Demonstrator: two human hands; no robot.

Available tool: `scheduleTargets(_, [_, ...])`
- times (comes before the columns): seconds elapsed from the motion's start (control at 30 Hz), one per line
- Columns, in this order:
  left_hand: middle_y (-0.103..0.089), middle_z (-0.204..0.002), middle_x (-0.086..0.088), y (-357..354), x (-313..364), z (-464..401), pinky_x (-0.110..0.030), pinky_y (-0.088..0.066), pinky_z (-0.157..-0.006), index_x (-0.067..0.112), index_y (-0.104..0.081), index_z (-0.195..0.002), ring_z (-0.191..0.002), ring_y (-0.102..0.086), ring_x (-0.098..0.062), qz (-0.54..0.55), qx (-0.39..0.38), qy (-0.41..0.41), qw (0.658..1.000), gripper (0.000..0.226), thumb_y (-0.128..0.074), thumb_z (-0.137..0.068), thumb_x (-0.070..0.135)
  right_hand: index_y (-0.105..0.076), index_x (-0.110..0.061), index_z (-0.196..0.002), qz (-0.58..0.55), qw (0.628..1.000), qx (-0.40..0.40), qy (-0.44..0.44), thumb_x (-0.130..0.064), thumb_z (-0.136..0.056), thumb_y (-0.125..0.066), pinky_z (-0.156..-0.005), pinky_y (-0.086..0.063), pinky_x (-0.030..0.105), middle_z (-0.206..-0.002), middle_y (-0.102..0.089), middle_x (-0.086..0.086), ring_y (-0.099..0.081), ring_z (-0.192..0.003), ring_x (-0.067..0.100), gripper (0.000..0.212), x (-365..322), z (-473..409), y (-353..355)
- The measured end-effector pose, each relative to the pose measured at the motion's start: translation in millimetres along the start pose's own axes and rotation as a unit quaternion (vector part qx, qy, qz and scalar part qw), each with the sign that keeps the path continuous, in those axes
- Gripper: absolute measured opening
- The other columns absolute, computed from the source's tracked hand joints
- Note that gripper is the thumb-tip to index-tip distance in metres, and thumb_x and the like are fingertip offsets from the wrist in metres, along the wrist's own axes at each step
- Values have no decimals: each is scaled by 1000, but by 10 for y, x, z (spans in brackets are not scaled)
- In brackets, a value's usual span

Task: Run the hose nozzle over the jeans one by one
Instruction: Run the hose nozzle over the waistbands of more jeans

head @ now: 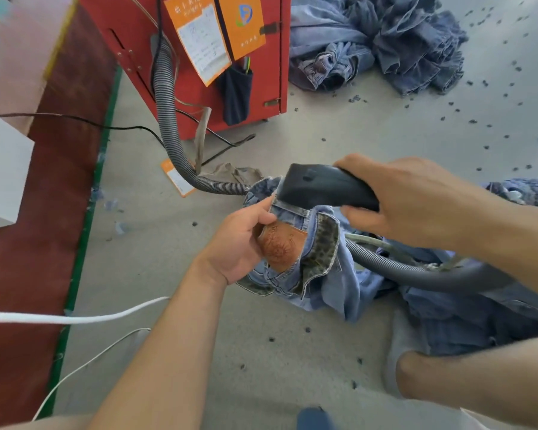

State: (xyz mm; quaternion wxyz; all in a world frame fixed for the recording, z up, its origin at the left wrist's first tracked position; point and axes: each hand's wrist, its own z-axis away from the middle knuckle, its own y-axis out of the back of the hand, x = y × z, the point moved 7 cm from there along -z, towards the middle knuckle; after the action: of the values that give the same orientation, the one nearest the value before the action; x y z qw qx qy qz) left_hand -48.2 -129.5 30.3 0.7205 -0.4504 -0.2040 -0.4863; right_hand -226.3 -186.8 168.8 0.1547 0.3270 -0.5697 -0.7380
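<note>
Here the left hand (236, 243) grips the waistband of a pair of light blue jeans (317, 259), its fingers curled behind the denim and the thumb pressed on the front just beside the brown leather patch (281, 243). The right hand (416, 200) wraps its fingers around the dark hose nozzle (320, 184), thumb on top, and the nozzle's wide mouth touches the waistband's top edge just above the left thumb. A grey ribbed hose (168, 113) curves from the red cabinet (199, 57) across the floor (292, 336) towards the jeans, and another stretch of hose passes under the right wrist. The rest of the jeans trails down onto the floor below the right fingers. Well beyond both hands lies a heap of jeans (379, 41), with dark lint specks (472, 121) scattered around.
</note>
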Motion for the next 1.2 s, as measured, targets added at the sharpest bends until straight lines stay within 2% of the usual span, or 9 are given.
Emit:
scheduleTargets(0.17, [-53,-148,-24,-62,13,7,-49,-41,-103,7,-47,-151,-127,-53,-35,0,-5,0,1000,59,-45,-92,9,-52,-30,-121,-39,997,73,8,-43,-92,-63,-55,-46,34,-72,-57,-12,-54,-60,6,34,-46,-131,157])
scheduleTargets(0.37, [-59,-144,-18,-5,44,23,-47,-48,-101,14,-53,-147,-123,-55,-33,43,-18,-13,999,54,-35,-97,10,-53,-33,-118,-29,999,-13,-10,-43,-91,-64,-55,-45,31,-75,-61,-12,-56,-60,4,31,40,-54,26])
scheduleTargets(0.5, [-64,-136,-15,3,14,19,-43,-55,-91,12,-57,-144,-116,-61,-29,43,-15,-8,999,53,-37,-95,12,-50,-22,-128,-68,993,74,-58,-38,-97,-63,-58,-44,32,-86,-63,3,-56,-67,12,37,108,-210,7])
scheduleTargets(0.6, [-59,-145,-18,58,118,23,-50,-50,-107,12,-54,-146,-124,-60,-32,84,1,-32,996,52,-35,-98,13,-43,-35,-136,-111,985,85,-100,-43,-96,-65,-56,-40,25,-78,-60,-10,-56,-62,5,46,377,-151,111])
scheduleTargets(0.7, [-44,-156,-24,203,193,9,-59,-31,-119,10,-43,-154,-134,-50,-38,160,40,-49,985,57,-38,-97,16,-22,-60,-145,-138,983,47,-115,-44,-99,-63,-65,-51,34,-83,-64,-3,-64,-60,19,64,497,-17,4])
scheduleTargets(0.83, [-58,-143,-23,400,206,-25,-56,-31,-120,2,-54,-143,-135,-54,-39,211,90,-60,971,50,-39,-97,17,-52,-47,-132,-172,970,65,-158,-38,-102,-61,-65,-50,34,-95,-65,2,-62,-69,21,32,546,-164,-233])
scheduleTargets(0.93, [-65,-122,-18,346,196,-26,-53,-36,-118,4,-63,-126,-119,-60,-33,234,81,-57,967,39,-36,-101,19,-63,-35,-112,-149,978,36,-140,-57,-88,-73,-57,-42,29,-78,-59,0,-55,-65,17,34,381,-304,-417])
scheduleTargets(1.07, [-58,-133,-24,152,220,16,-47,-42,-114,-7,-45,-148,-123,-58,-35,206,43,-58,976,60,-46,-95,20,-61,-40,-117,-140,982,21,-125,-80,-79,-65,-52,-34,30,-73,-50,-3,-48,-61,9,55,116,-492,-591])
scheduleTargets(1.2, [-63,-137,-20,4,243,85,-43,-52,-105,1,-59,-140,-126,-62,-32,152,-13,-109,982,57,-51,-101,41,-62,-23,-99,-149,979,91,-104,-37,-100,-60,-60,-37,34,-79,-60,4,-58,-80,30,14,-39,-676,-529])
